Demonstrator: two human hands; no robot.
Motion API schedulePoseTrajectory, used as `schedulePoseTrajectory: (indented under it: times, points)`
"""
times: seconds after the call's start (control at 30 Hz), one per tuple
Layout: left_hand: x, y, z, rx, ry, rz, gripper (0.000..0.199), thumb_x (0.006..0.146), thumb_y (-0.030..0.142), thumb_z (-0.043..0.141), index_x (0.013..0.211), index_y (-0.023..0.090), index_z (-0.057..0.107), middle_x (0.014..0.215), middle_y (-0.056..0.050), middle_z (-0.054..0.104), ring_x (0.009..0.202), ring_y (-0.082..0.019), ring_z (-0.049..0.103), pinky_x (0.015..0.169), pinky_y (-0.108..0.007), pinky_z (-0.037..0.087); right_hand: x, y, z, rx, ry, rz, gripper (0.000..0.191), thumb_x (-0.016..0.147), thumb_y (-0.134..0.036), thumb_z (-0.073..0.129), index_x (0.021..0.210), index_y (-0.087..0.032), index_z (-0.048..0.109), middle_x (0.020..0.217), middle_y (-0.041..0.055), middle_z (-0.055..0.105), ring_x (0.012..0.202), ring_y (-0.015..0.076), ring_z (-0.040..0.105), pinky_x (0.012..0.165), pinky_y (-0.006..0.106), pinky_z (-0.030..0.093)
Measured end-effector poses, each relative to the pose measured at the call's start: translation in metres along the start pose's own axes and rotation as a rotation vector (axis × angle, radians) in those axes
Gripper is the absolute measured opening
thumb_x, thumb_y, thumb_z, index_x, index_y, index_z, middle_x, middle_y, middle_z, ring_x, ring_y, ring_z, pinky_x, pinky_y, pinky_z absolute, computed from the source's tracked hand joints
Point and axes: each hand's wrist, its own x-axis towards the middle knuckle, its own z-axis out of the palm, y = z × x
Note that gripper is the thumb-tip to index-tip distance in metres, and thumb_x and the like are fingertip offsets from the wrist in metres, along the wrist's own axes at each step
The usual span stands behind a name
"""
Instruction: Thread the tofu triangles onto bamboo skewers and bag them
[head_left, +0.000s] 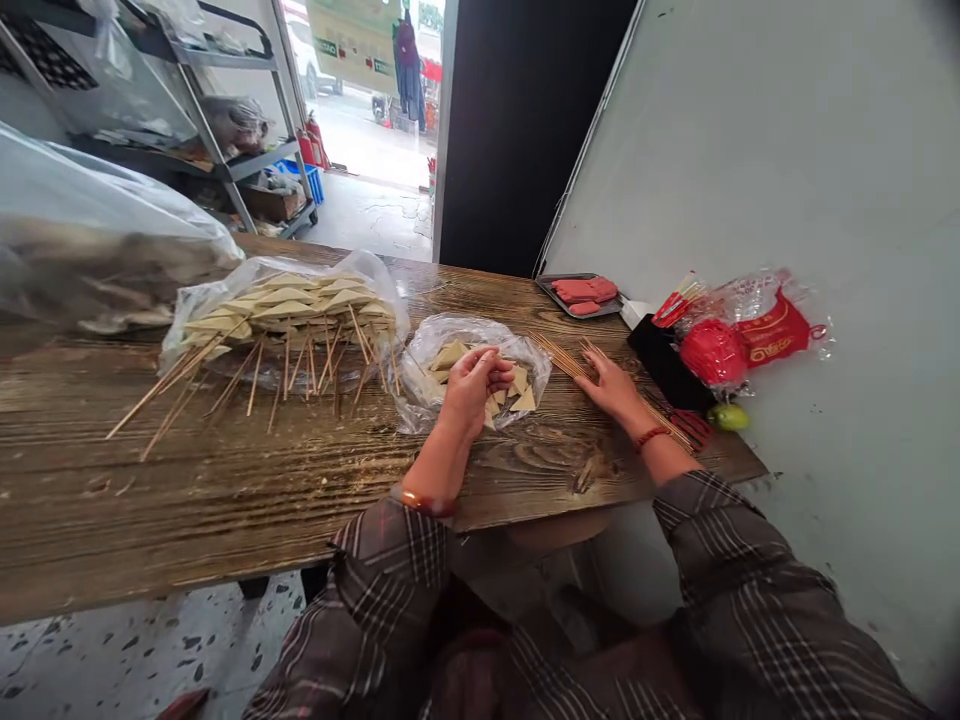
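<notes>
My left hand [472, 385] hovers over a clear plastic bag [431, 330] that holds loose flat beige pieces, resembling cut tofu sheet [523, 400]. Its fingers are curled together, and whatever may be in them is hidden. Over a bundle of thin bamboo skewers [559, 355] lies my right hand [613, 388], fingers stretched and slightly apart, touching the sticks. To the left, another plastic bag [367, 265] bears a pile of beige pieces threaded on skewers [289, 305]. Their bare stick ends point toward me.
A dark tray [550, 280] with pinkish-red sticks of food [585, 290] stands at the back right. By the wall are a black box [667, 360], red packaging [772, 330] and a green fruit [729, 417]. A large filled plastic bag [97, 240] occupies the left; a shelf cart [255, 165] stands beyond.
</notes>
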Motion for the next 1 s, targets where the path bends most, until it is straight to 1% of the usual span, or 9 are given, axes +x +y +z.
schedulePoseTrajectory:
  times: [0.1,0.2,0.27,0.33,0.57,0.67,0.77,0.9,1.0]
  points:
    - [0.002,0.001,-0.001,0.025,0.002,0.004,0.031,0.076,0.034,0.073,0.096,0.014,0.06,0.072,-0.001,0.069,0.059,-0.01,0.065,0.061,-0.021,0.051,-0.003,0.002,0.02,-0.032,0.092,-0.022,0.052,0.09,-0.036,0.059,0.136,-0.012,0.055,0.131,0.0182,0.063,0.117,0.0279,0.059,0.101,0.042,0.044]
    - [0.002,0.002,-0.002,0.049,0.012,-0.003,0.032,0.075,0.035,0.073,0.096,0.014,0.061,0.072,-0.001,0.069,0.059,-0.01,0.065,0.061,-0.022,0.051,0.003,0.003,0.028,-0.039,0.137,-0.002,0.035,0.095,-0.032,0.049,0.119,-0.015,0.068,0.117,0.0147,0.069,0.107,0.0256,0.062,0.095,0.039,0.046]
    - [0.001,0.003,-0.002,0.057,0.025,-0.004,0.032,0.075,0.035,0.072,0.096,0.014,0.061,0.072,-0.001,0.069,0.059,-0.01,0.065,0.061,-0.022,0.051,0.006,0.005,0.027,-0.031,0.143,0.006,0.033,0.096,-0.03,0.045,0.107,-0.017,0.073,0.109,0.0126,0.071,0.104,0.0247,0.062,0.092,0.038,0.045]
    - [0.001,0.004,-0.002,0.059,0.034,-0.007,0.031,0.076,0.034,0.072,0.097,0.014,0.061,0.073,-0.002,0.07,0.06,-0.01,0.066,0.062,-0.022,0.051,0.008,0.007,0.026,-0.031,0.153,0.006,0.034,0.097,-0.03,0.043,0.102,-0.018,0.074,0.106,0.0115,0.071,0.102,0.024,0.061,0.092,0.036,0.044]
    - [0.001,0.008,-0.002,0.039,0.049,-0.019,0.033,0.075,0.034,0.072,0.098,0.013,0.061,0.073,-0.002,0.07,0.06,-0.01,0.066,0.063,-0.022,0.051,0.003,-0.001,0.021,-0.098,0.208,0.01,0.036,0.098,-0.033,0.04,0.099,-0.021,0.074,0.103,0.01,0.071,0.098,0.0242,0.058,0.088,0.036,0.04]
    - [-0.001,0.008,-0.003,0.029,0.051,-0.018,0.037,0.073,0.036,0.075,0.098,0.013,0.061,0.072,-0.002,0.07,0.059,-0.01,0.066,0.062,-0.022,0.051,0.006,-0.01,0.019,0.009,0.263,0.007,0.032,0.095,-0.033,0.044,0.097,-0.022,0.074,0.105,0.01,0.071,0.098,0.0255,0.06,0.089,0.038,0.042]
    - [-0.002,0.008,-0.005,0.012,0.045,-0.013,0.04,0.07,0.037,0.078,0.097,0.014,0.061,0.073,-0.002,0.07,0.059,-0.01,0.066,0.061,-0.022,0.051,0.02,-0.022,0.01,0.155,0.349,-0.023,0.032,0.095,-0.033,0.044,0.098,-0.022,0.074,0.105,0.0106,0.072,0.098,0.0246,0.063,0.089,0.037,0.046]
    - [-0.002,0.007,-0.007,0.0,0.029,0.005,0.043,0.068,0.04,0.079,0.097,0.014,0.061,0.074,-0.002,0.07,0.06,-0.011,0.066,0.061,-0.022,0.051,0.038,-0.047,-0.02,0.261,0.445,-0.08,0.04,0.099,-0.034,0.035,0.103,-0.019,0.072,0.104,0.0116,0.072,0.099,0.0218,0.065,0.089,0.034,0.049]
    - [-0.002,0.007,-0.007,0.023,0.04,0.038,0.038,0.071,0.038,0.076,0.096,0.014,0.06,0.074,-0.002,0.069,0.06,-0.011,0.066,0.061,-0.022,0.051,0.038,-0.071,-0.039,0.382,0.527,-0.125,0.037,0.097,-0.037,0.04,0.098,-0.019,0.072,0.1,0.011,0.072,0.096,0.0223,0.064,0.087,0.035,0.049]
